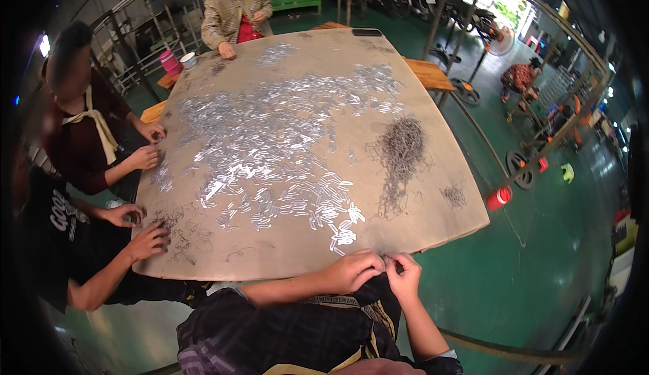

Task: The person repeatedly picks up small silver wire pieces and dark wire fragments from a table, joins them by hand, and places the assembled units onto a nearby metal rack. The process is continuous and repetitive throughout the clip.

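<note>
Two hands at 6 o'clock, at the near edge of the table (pixel 433 223): left hand (pixel 353 270) and right hand (pixel 404 275), fingertips meeting. Between the fingertips, something small and thin, perhaps a wire piece (pixel 387 259), too small to tell for sure. Left hand curled, fingers pinched together; right hand also pinched at the same spot; whether really gripping the piece, cannot tell clearly. Both forearms coming up from the lower edge, over dark patterned clothing (pixel 291 338) on the lap.

Just above the hands, toward 12 o'clock, a wide spread of shiny metal clips (pixel 270 145) over the middle of the board, its nearest end (pixel 343 233) close to the left hand. At 1 o'clock from the hands, a dark heap of thin wires (pixel 400 148), with a smaller dark bunch (pixel 454 196) at 2 o'clock, near the right edge.

At 9 o'clock, a second person in a black shirt, with two hands (pixel 138 229) on a thin scatter of wires. At 10 o'clock, a third person in dark red, hands (pixel 147 146) at the left edge. At 12 o'clock, a fourth person in a checked jacket, hand (pixel 227 50) on the far edge, beside a pink cup (pixel 167 60).

At 3 o'clock, off the table, a red cylinder (pixel 499 198) on the green floor (pixel 541 260).
</note>
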`<state>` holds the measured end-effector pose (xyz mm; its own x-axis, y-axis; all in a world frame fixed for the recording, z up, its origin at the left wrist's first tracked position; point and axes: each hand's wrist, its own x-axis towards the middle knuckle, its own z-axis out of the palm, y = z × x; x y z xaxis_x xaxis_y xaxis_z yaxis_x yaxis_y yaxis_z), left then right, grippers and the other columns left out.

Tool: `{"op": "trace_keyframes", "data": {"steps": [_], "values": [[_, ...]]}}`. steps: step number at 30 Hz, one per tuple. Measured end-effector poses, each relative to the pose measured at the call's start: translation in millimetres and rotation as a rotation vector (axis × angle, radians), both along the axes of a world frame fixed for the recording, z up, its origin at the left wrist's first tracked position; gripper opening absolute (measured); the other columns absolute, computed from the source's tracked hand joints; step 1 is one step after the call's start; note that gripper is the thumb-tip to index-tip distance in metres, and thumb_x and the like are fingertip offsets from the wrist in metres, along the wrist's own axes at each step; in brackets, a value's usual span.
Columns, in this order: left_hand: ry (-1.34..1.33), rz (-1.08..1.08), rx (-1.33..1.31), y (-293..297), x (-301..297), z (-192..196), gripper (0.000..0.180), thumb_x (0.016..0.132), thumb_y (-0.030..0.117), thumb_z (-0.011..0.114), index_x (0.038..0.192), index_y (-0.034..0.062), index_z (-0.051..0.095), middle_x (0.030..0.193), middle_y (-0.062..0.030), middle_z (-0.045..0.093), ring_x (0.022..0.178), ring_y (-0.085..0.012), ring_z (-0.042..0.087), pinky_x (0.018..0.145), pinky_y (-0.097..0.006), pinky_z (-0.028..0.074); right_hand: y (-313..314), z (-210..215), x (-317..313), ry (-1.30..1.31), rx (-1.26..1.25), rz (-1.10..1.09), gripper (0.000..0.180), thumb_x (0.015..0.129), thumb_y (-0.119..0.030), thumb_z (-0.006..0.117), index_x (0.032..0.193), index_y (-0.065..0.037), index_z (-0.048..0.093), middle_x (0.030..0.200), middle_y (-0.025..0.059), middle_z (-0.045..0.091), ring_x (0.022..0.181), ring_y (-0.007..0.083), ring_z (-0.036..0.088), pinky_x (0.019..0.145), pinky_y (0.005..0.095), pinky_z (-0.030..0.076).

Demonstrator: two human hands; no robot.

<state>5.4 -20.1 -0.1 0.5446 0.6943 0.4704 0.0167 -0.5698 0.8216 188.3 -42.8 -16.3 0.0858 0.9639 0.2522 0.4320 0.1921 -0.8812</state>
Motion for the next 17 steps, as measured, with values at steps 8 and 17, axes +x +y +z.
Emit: {"op": "trace_keyframes", "data": {"steps": [8, 17], "values": [[0.005, 0.011, 0.100, -9, -4, -3, 0.010, 0.087, 0.000, 0.061, 0.096, 0.0021, 0.056, 0.095, -0.0104, 0.062, 0.090, -0.0282, 0.061, 0.078, -0.037, 0.049, 57, -39, -47, -0.425, 0.070, 0.241, 0.027, 0.072, -0.013, 0.075, 0.098, -0.004, 0.070, 0.084, 0.0146, 0.060, 0.081, 0.0347, 0.061, 0.070, 0.0409, 0.049], [0.014, 0.038, 0.094, -12, -12, -9, 0.012, 0.088, 0.001, 0.061, 0.098, 0.0028, 0.056, 0.096, -0.0108, 0.061, 0.092, -0.0278, 0.060, 0.082, -0.036, 0.049, 72, -77, -43, -0.370, -0.004, 0.318, 0.015, 0.072, -0.007, 0.073, 0.087, -0.005, 0.070, 0.083, 0.0148, 0.061, 0.082, 0.0344, 0.062, 0.072, 0.0405, 0.051]]}}
